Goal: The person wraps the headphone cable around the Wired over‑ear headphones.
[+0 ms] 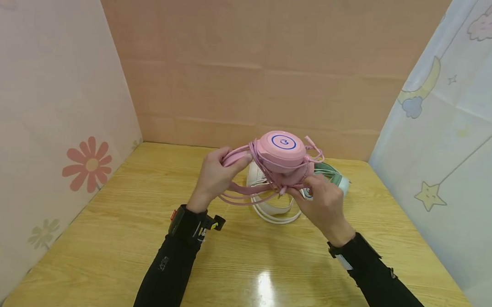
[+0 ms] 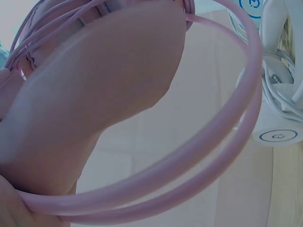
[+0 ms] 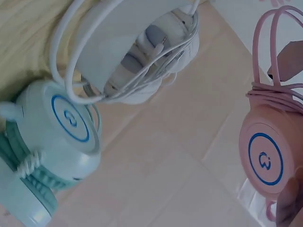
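Pink headphones (image 1: 282,146) with a blue logo on the ear cup are held up between both hands, their thin cable wound around the band and cups. My left hand (image 1: 214,177) grips the headband on the left side, thumb on top. At the lower right of the cups, my right hand (image 1: 324,202) pinches the headphones near a cable plug (image 1: 283,190); whether its fingers hold cable or cup I cannot tell. The right wrist view shows the pink ear cup (image 3: 266,158) with fingertips at its lower edge. In the left wrist view, the pink headband (image 2: 189,156) loops past the hand.
Behind and below the pink pair, white headphones (image 1: 277,210) lie on the wooden table (image 1: 143,240). Green headphones (image 1: 331,172) lie to their right, near the back. Patterned cloth walls (image 1: 54,117) stand left and right, with a tan panel (image 1: 253,71) at the back.
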Available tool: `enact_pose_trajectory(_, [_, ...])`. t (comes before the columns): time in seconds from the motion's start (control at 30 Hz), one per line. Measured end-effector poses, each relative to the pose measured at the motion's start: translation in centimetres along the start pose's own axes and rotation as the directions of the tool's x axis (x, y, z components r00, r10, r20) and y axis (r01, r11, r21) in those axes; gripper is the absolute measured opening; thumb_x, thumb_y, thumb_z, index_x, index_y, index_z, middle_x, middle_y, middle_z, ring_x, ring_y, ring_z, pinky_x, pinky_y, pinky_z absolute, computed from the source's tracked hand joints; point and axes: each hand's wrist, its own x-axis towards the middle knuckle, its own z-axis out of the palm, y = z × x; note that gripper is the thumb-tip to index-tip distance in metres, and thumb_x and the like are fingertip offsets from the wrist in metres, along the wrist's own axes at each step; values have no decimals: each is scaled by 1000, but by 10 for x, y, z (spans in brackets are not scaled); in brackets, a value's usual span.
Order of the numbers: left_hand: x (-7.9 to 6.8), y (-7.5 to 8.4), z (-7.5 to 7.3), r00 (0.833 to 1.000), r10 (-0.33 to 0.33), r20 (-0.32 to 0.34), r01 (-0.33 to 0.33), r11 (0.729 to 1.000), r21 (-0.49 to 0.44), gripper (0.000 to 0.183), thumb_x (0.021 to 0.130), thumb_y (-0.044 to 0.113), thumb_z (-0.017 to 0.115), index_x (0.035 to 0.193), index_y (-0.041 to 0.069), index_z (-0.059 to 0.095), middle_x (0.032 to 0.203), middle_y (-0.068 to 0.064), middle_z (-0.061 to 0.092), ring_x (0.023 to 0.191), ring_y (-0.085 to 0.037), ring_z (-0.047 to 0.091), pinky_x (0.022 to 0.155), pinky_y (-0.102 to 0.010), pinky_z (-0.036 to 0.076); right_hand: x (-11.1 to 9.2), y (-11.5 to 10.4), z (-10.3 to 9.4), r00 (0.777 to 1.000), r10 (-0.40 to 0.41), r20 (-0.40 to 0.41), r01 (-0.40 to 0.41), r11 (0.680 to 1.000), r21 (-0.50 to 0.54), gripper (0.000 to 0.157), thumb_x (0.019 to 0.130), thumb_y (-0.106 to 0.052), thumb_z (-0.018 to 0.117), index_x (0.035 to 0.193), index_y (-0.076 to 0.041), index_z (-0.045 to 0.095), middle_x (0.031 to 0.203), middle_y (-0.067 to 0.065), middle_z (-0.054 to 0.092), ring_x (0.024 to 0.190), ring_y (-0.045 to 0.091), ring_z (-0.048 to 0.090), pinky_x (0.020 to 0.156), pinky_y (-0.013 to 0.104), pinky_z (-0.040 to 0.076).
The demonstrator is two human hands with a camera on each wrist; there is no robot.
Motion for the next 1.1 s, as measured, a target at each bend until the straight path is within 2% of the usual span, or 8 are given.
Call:
enact_pose_trajectory(0.1, [0, 0, 0, 1000, -10, 6, 10, 1000, -29, 33, 90, 34, 76, 81, 8, 58, 68, -1, 43, 59, -16, 41, 51, -29, 31, -2, 2, 0, 982, 188, 20, -189, 982, 18, 65, 89, -55, 72, 112, 1, 48, 89, 17, 55, 60, 21, 50, 49, 28, 39])
enact_pose_trajectory(0.2, [0, -1, 0, 1000, -6, 9, 7, 999, -48, 34, 91, 34, 75, 80, 8, 57, 66, 0, 42, 57, -15, 39, 50, -29, 30, -6, 5, 1, 914, 395, 97, -404, 910, 94, 85, 83, -52, 80, 137, -3, 36, 114, 25, 50, 78, 25, 56, 60, 23, 43])
enact_pose_trajectory(0.37, [1, -4, 3, 1000, 10, 4, -10, 996, -93, 37, 92, 32, 75, 75, 8, 52, 64, 0, 37, 55, -15, 35, 49, -29, 26, -15, 10, 12, 698, 650, 300, -716, 642, 274, 102, 83, -16, 85, 161, -18, 19, 140, 19, 47, 105, 26, 58, 74, 16, 48])
enact_pose_trajectory(0.47, [2, -7, 6, 1000, 5, 4, -4, 991, -135, 39, 92, 31, 75, 73, 8, 51, 62, 1, 35, 55, -15, 34, 49, -29, 25, -20, 8, 22, 614, 674, 410, -785, 468, 407, 76, 92, -5, 73, 154, -14, 31, 134, 9, 51, 111, 19, 56, 82, 19, 51])
enact_pose_trajectory(0.6, [3, -10, 11, 1000, -26, 3, 27, 972, -231, 38, 94, 30, 73, 71, 9, 50, 58, 4, 35, 49, -12, 34, 45, -27, 26, -21, 0, 32, 605, 641, 472, -743, 242, 624, 29, 104, -14, 56, 130, -5, 46, 117, 1, 57, 105, 11, 61, 87, 24, 53])
enact_pose_trajectory(0.8, [5, -10, 20, 996, -88, 18, 86, 884, -460, 40, 96, 25, 70, 69, 12, 44, 51, 7, 34, 40, -7, 31, 39, -24, 24, -8, -8, 46, 668, 619, 412, -556, 48, 830, 35, 106, -37, 52, 126, -9, 49, 112, 5, 63, 93, 15, 66, 80, 28, 56])
enact_pose_trajectory(0.9, [4, -9, 23, 993, -119, 20, 113, 864, -490, 43, 97, 27, 70, 68, 13, 41, 50, 9, 31, 39, -6, 27, 39, -24, 21, -3, -9, 52, 675, 648, 353, -480, 23, 877, 35, 103, -39, 55, 121, -9, 54, 108, 4, 62, 85, 13, 62, 71, 25, 54])
enact_pose_trajectory(1.1, [4, -8, 27, 992, -117, 53, 128, 922, -365, 42, 100, 34, 64, 72, 12, 43, 51, 5, 37, 40, -9, 34, 41, -25, 27, 6, -9, 57, 623, 751, 217, -484, 153, 862, 37, 103, -40, 56, 116, -6, 62, 86, 2, 63, 63, 12, 55, 52, 23, 47])
